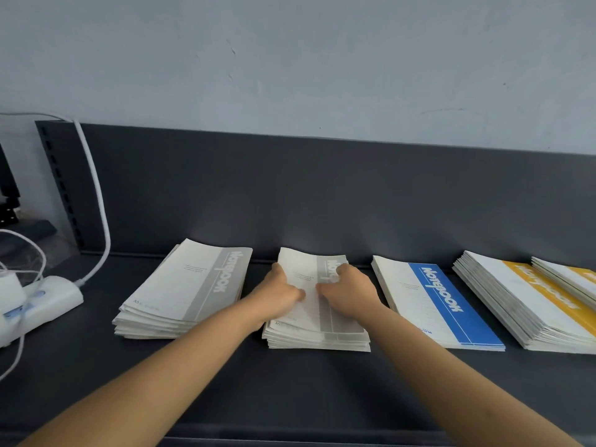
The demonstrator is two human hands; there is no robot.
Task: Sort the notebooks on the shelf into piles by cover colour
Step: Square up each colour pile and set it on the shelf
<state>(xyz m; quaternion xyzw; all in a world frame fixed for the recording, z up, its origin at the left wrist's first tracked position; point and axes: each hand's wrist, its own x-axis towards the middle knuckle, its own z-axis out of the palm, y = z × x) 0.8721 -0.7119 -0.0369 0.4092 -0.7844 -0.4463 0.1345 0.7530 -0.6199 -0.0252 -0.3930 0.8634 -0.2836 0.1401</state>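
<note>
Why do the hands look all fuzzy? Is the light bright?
In the head view the left hand and right hand are smeared by motion blur, as is the printing on the grey notebook pile under them, while the blue notebook looks sharp; in the same view the light is soft and even, with faint shadows and no glare.

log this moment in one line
left grip: holds middle grey pile edge | right grip: on its top | beside: left grey pile, blue pile, yellow piles
</note>
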